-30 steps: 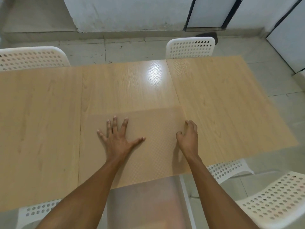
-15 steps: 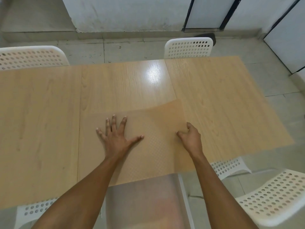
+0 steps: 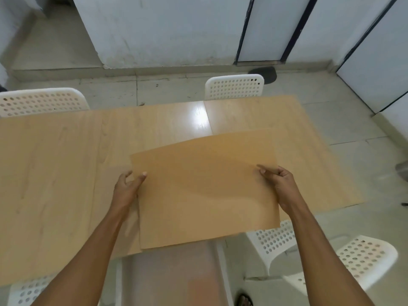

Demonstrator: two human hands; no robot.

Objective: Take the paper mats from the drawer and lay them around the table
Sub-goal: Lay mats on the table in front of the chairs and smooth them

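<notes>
Here, your left hand (image 3: 127, 188) and right hand (image 3: 281, 184) pinch the paper mat (image 3: 205, 191) at its short edges, long axis left-right over the counter (image 3: 55, 173).

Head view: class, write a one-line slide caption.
Both hands, left and right, hold a brown paper mat by its side edges above the wooden table.
</notes>
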